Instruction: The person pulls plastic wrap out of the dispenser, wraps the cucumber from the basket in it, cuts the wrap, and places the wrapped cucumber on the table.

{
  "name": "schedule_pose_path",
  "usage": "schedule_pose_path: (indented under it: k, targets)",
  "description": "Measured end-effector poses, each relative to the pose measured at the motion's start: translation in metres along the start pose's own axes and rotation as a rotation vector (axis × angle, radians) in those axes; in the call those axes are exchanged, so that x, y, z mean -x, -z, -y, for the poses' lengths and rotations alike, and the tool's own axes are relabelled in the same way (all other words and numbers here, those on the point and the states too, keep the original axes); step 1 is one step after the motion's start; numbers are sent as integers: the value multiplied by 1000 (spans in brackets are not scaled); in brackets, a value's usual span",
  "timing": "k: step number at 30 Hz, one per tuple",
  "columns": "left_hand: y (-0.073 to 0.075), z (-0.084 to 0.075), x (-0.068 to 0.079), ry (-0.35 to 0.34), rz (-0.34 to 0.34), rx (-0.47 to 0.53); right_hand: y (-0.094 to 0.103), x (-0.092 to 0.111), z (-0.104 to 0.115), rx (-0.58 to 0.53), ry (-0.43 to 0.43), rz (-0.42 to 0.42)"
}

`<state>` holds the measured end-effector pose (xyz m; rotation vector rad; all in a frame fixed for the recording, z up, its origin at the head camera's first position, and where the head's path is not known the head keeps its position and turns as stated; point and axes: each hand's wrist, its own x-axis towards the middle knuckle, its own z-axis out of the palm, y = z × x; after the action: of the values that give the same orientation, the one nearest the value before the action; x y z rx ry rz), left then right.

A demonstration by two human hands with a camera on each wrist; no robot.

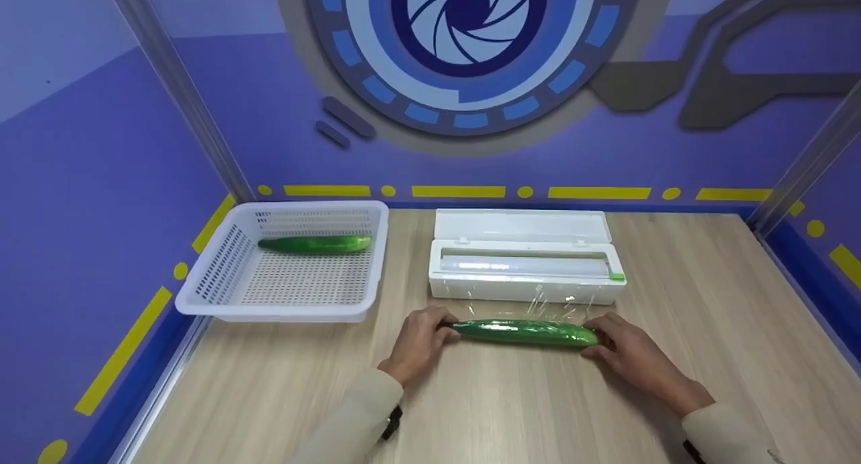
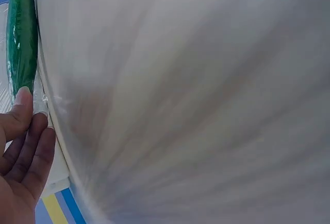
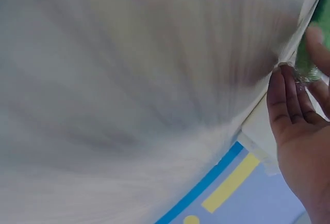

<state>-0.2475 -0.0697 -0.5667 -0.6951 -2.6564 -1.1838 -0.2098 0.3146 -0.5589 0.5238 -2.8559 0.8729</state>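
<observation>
A green cucumber with shiny clear plastic wrap on it lies crosswise in front of the white wrap box. My left hand pinches its darker left end between thumb and fingers. At the paler right end, my right hand grips the cucumber and film. In the left wrist view, the thumb of the left hand presses on the cucumber. The right wrist view shows the right hand with gathered film at its fingertips; most of the cucumber is out of frame there.
Behind the cucumber stands the white wrap box, lid raised, with a film roll inside and a green tab at its right. To the left, a white plastic basket holds another cucumber. Walls enclose the wooden table at back and sides.
</observation>
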Motion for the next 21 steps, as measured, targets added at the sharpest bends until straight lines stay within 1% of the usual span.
schedule_pose_path:
  k: [2, 5, 7, 12, 15, 21]
  targets:
    - [1, 0, 0, 15, 14, 6, 0, 0, 1, 12, -7, -29]
    - [0, -1, 0, 25, 19, 16, 1, -1, 1, 5, -36, -38]
    - [0, -1, 0, 25, 18, 18, 1, -1, -1, -12, -39, -50]
    - [-1, -1, -1, 36, 26, 18, 1, -2, -5, -33, 5, -90]
    - [-1, 0, -2, 46, 32, 20, 2, -4, -4, -28, -15, -84]
    - [-2, -1, -1, 40, 7, -26, 3, -6, -2, -42, -74, -40]
